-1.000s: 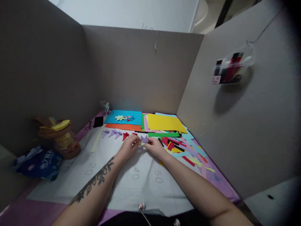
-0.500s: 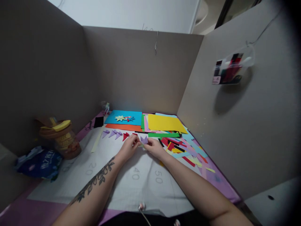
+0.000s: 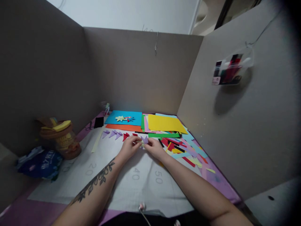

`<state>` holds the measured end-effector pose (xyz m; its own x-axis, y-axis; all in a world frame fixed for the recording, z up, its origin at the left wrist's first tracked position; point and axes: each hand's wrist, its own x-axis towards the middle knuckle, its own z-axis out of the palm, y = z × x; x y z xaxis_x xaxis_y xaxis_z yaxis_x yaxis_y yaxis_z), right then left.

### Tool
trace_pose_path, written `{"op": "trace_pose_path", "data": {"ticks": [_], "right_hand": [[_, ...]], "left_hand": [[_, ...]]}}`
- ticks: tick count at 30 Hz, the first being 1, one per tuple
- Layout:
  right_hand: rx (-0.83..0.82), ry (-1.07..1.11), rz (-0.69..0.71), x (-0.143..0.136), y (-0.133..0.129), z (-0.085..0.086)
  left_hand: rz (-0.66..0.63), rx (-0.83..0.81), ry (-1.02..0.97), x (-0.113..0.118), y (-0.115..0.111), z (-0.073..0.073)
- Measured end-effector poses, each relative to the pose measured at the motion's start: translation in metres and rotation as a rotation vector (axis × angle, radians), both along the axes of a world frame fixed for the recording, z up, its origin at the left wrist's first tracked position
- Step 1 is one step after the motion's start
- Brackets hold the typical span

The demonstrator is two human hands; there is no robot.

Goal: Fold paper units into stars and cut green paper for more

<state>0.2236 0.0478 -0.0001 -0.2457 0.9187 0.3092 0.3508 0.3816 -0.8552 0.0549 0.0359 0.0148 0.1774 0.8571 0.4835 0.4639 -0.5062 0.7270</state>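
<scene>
Between my two hands is a folded paper piece, purple with points at the top and pale yellow-green at its lower left. My left hand pinches its left side with thumb and fingers. On the other side my right hand grips the purple part. Just beyond my left hand lie red folded pieces, partly hidden by it. Farther left, several purple folded pieces form a row. Finished-looking paper stars in pale yellow and red-blue rest on a blue sheet.
Coloured paper strips are scattered to the right, below a yellow sheet. At the left stand a brown pot-like container and a blue packet. Grey panels enclose the table; a clear pouch hangs on the right one.
Both hands stay nearly in place around the folded piece. The left fingers shift slightly, and more of the pale yellow-green paper shows between the hands.
</scene>
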Motion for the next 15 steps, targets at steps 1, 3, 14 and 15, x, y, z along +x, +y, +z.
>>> {"op": "trace_pose_path", "data": {"ticks": [1,3,14,15], "right_hand": [[0.032,-0.016,-0.017,-0.0002,-0.0001,-0.0004],[0.084,-0.053,-0.041,-0.0005,-0.0005,-0.0004],[0.071,-0.117,-0.013,-0.0039,-0.0040,0.0008],[0.052,-0.110,-0.012,-0.0046,-0.0046,0.0012]], "left_hand": [[-0.002,-0.024,-0.029,0.0011,0.0002,-0.0009],[-0.005,-0.074,-0.067,0.0034,0.0002,-0.0016],[0.054,-0.006,0.122,0.0048,-0.0016,-0.0009],[0.047,0.012,0.142,0.0050,-0.0018,-0.0020]]}}
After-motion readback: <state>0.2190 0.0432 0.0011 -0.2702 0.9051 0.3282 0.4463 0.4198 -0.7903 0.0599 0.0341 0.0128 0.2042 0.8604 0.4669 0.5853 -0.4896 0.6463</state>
